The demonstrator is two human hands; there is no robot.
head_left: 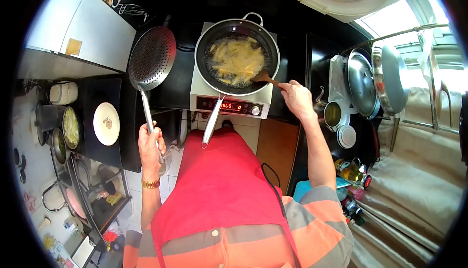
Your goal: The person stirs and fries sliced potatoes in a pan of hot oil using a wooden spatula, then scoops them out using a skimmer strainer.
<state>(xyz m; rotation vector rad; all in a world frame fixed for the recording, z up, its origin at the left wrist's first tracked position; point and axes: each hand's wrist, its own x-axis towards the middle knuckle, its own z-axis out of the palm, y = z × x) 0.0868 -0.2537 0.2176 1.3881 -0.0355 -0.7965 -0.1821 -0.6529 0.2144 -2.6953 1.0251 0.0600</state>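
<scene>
A wok full of bubbling oil stands on a cooktop whose red display is lit. Pale yellow strips of food, like potato fries, float in the oil. My right hand is closed on the handle of a wooden spatula; its blade dips into the oil at the wok's right side. My left hand grips the long metal handle of a perforated skimmer, which is held left of the wok. The wok's own handle points toward me, untouched.
At the left are a cream plate and a pot of pale green strips. On the right, a steel lid and a pan lean on a rack, near a small metal cup and bottles.
</scene>
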